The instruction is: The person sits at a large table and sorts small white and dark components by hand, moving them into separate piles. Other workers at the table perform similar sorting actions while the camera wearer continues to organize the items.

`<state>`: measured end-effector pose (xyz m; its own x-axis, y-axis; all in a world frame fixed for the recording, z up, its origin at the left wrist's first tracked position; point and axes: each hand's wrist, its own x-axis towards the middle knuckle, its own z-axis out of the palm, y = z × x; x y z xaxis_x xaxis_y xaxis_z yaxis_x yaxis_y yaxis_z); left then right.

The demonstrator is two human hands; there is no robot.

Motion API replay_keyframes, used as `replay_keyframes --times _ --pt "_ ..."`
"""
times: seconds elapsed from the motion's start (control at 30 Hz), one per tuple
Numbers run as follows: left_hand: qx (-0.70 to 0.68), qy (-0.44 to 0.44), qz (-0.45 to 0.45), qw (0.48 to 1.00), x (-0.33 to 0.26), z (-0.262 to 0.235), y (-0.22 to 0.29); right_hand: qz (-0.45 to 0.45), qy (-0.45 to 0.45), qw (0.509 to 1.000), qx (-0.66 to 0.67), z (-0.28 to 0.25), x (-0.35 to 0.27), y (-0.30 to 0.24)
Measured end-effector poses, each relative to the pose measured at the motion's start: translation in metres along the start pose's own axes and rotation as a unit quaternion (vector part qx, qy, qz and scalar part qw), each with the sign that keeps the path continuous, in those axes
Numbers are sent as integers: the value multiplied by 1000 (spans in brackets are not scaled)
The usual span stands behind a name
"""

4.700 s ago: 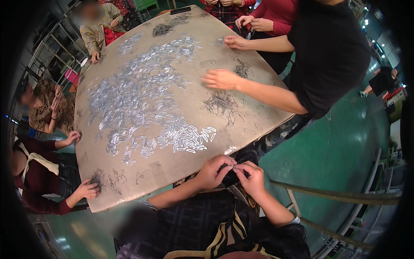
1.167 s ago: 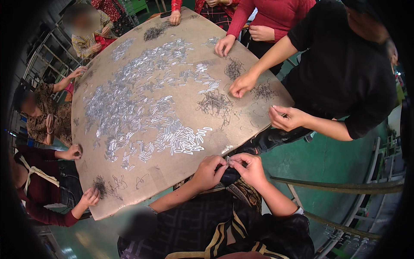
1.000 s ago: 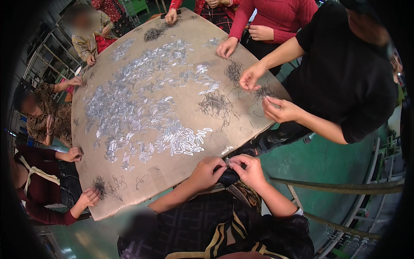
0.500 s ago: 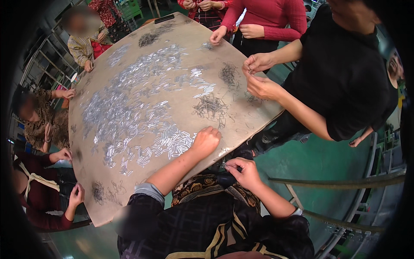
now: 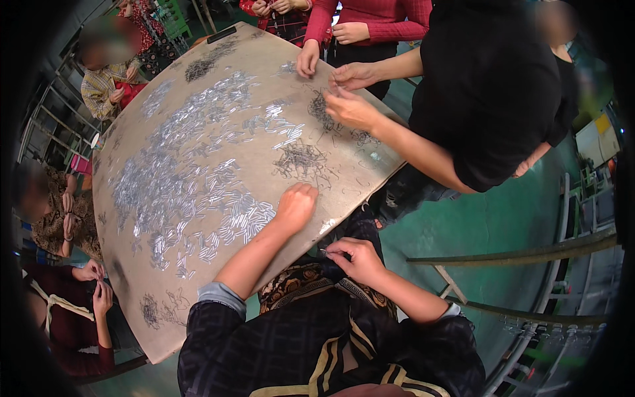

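Observation:
My left hand (image 5: 296, 206) rests on the brown tabletop with its fingers curled down. Whatever those fingers hold, if anything, is hidden beneath them. Just beyond it lies a tangled pile of thin dark wire hooks (image 5: 299, 161). To its left spread many small shiny silver pieces (image 5: 246, 220), narrow and elongated. Off the near table edge, above my lap, my right hand (image 5: 357, 259) pinches a small shiny piece (image 5: 323, 251) between thumb and fingertips. Its exact kind is too small to tell.
The large brown table (image 5: 344, 192) carries more dark wire piles (image 5: 206, 66) and loose hooks (image 5: 162, 309). A person in black (image 5: 486, 92) works close on my right, hands over the table. Others stand around the far and left sides. A metal rail (image 5: 516, 255) runs at right.
My view has shifted, so the table and people sit further left. My left hand stays by the wire pile and my right keeps its pinch. The person in black leans further over the table.

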<state>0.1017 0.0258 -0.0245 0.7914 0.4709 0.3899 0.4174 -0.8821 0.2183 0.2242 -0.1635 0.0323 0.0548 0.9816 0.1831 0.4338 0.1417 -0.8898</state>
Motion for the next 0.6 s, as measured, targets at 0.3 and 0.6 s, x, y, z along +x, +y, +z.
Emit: replay_keyframes --times 0.3,0.6 --pt "-318 -25 -267 910 -34 -36 16 22 9 1000 5 2 3 4" --pt "-665 -40 -265 697 -73 -67 51 53 34 998 10 8 6 4"
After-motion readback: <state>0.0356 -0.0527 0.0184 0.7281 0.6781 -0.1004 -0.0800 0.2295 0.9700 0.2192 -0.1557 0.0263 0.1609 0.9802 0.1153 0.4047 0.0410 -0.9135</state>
